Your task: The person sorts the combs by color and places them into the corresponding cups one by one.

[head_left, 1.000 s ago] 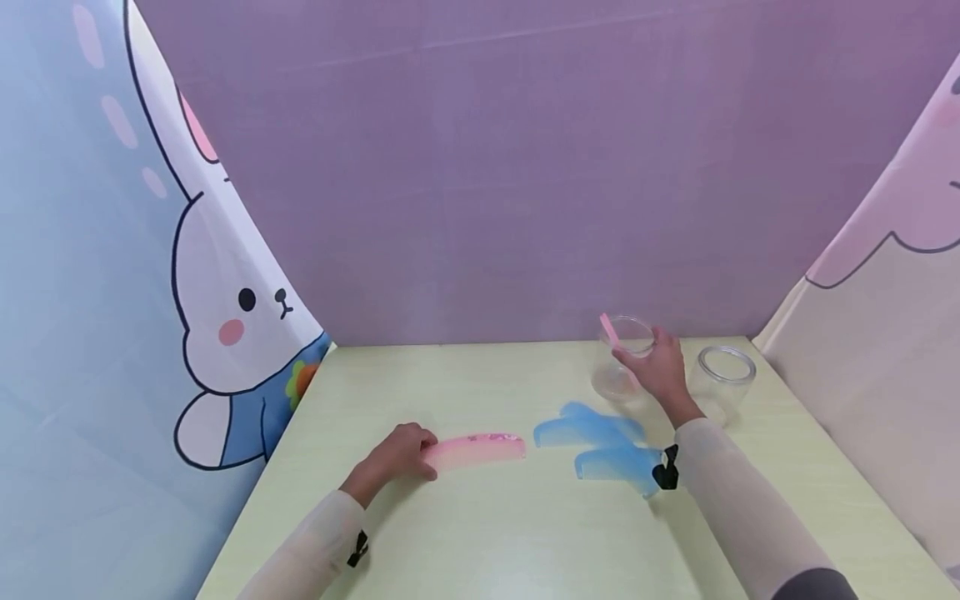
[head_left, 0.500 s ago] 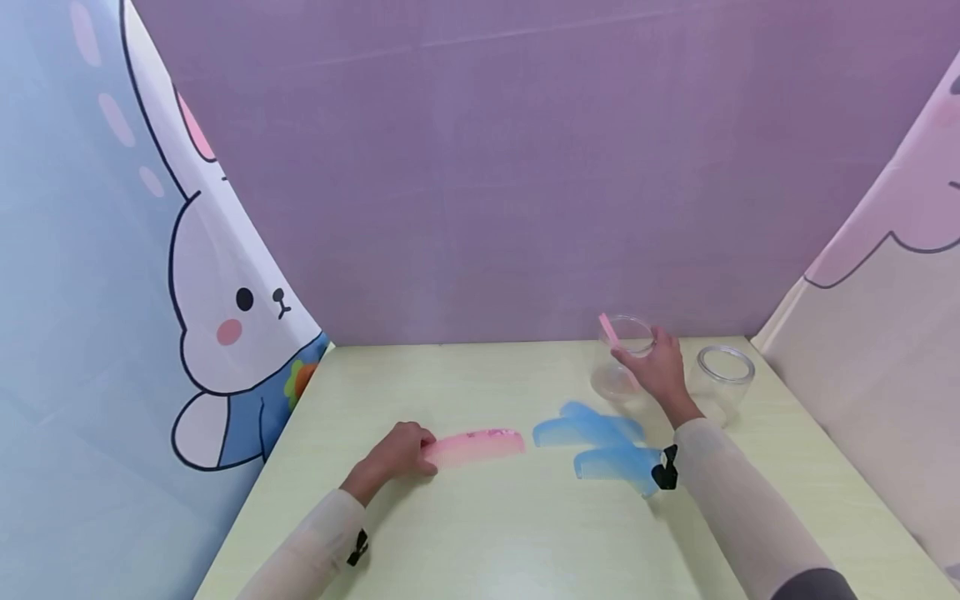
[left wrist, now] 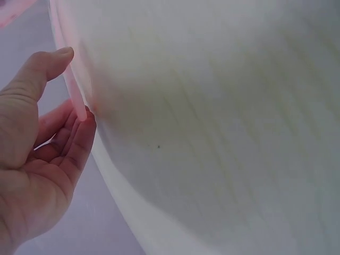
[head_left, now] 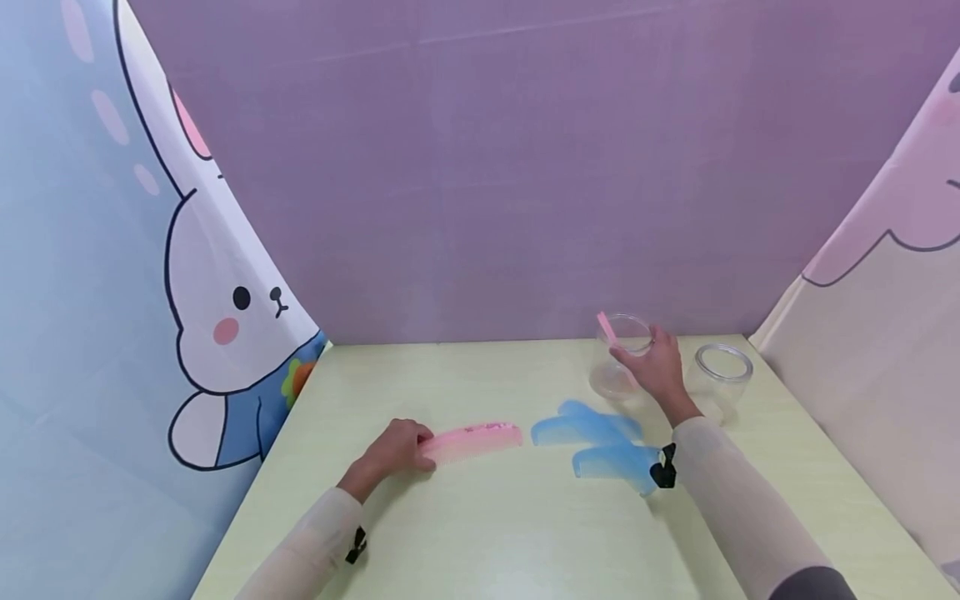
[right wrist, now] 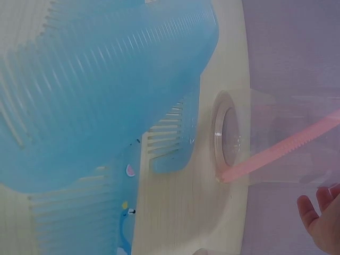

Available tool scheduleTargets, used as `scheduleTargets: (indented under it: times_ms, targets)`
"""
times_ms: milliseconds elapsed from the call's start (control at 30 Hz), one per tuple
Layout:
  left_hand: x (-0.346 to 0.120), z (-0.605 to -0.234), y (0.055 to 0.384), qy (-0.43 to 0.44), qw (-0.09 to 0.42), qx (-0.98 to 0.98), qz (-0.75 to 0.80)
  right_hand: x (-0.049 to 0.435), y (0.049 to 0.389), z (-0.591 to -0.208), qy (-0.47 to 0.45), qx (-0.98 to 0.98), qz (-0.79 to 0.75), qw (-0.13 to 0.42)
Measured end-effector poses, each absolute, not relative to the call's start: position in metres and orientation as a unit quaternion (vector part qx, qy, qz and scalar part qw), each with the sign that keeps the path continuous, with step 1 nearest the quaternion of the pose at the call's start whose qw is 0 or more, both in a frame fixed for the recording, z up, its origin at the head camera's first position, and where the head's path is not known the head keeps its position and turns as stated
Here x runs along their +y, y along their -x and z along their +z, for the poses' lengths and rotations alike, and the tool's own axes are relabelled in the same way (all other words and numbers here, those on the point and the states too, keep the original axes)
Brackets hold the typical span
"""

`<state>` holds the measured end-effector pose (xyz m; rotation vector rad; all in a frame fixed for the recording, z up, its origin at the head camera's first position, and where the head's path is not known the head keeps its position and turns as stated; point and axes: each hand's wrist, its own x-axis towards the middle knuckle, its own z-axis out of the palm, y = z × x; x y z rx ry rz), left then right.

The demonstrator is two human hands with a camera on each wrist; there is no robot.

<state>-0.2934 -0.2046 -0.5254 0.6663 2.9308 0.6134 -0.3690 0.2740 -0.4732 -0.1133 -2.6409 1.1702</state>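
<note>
My left hand [head_left: 393, 450] pinches the left end of a pink comb [head_left: 480, 438] between thumb and fingers. The comb's teeth point toward the near side, close to the tabletop. In the left wrist view the thumb lies on one side of the comb [left wrist: 75, 95] and the fingers on the other. My right hand [head_left: 658, 367] grips the side of a clear jar [head_left: 611, 379] at the back right of the table. A second pink comb [right wrist: 281, 150] leans inside this jar, its end poking above the rim. Several blue combs [head_left: 592, 427] lie overlapping between the hands.
Another clear jar [head_left: 723, 364] with a silvery rim stands right of my right hand, partly behind the sleeve. The pale table [head_left: 450, 533] ends at a purple backdrop [head_left: 480, 183], with printed cloths at left [head_left: 82, 333] and right [head_left: 885, 367].
The pink comb in my left hand has tipped slightly, its right end shifting a little upward and away. My right hand stays on the jar.
</note>
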Motion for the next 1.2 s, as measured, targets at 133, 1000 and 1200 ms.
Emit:
scheduleTargets:
  times_ms: [133,1000,1200]
  targets:
    - [-0.203,-0.521,0.295,-0.209,0.027,0.954,0.211,0.275,0.369,-0.473,0.039,-0.907,0.401,0.126]
    - [-0.175,-0.479,0.323,-0.218,-0.019,0.952,0.212,0.275,0.369,-0.474,0.039,-0.908,0.397,0.126]
    - [-0.163,-0.464,0.332,-0.225,-0.027,0.951,0.211,0.275,0.371,-0.474,0.042,-0.908,0.396,0.127]
